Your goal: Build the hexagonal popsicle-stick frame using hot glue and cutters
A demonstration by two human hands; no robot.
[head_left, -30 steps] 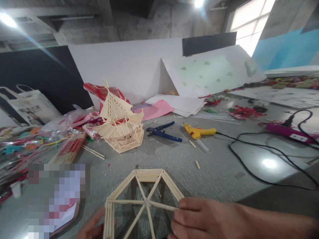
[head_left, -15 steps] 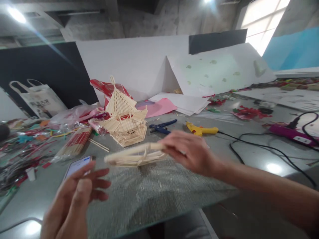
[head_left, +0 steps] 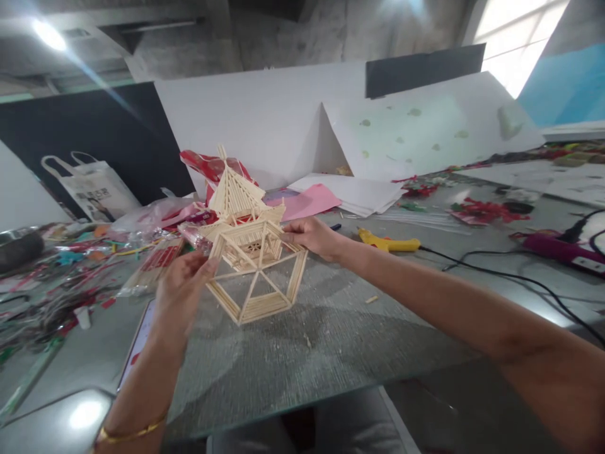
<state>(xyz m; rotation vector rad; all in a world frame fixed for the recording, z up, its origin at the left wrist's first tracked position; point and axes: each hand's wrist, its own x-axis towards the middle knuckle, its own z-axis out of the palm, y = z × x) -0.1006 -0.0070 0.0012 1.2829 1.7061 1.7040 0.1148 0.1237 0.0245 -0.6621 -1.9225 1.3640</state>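
Between my hands I hold a hexagonal frame of thin wooden sticks (head_left: 267, 305), with spokes crossing at its middle, tilted so its open face shows. My left hand (head_left: 185, 284) pinches its left corner. On the upper right corner, the fingers of my right hand (head_left: 312, 237) are closed. Right behind the frame stands a small pagoda-like stick model (head_left: 235, 194) with a pointed roof; its lower part shows partly through the spokes. I cannot tell whether the frame touches the model.
A yellow glue gun (head_left: 388, 242) with a black cord lies to the right, a purple tool (head_left: 558, 252) farther off. At left are a phone (head_left: 137, 343), packaged sticks (head_left: 154, 268) and craft scraps. Pink paper (head_left: 307, 203) lies behind. A small stick piece (head_left: 372, 299) rests on the table.
The frame has tipped up from nearly edge-on and moved in front of the stick model. My left hand, free before, has taken hold of its left corner. My right hand still holds it.
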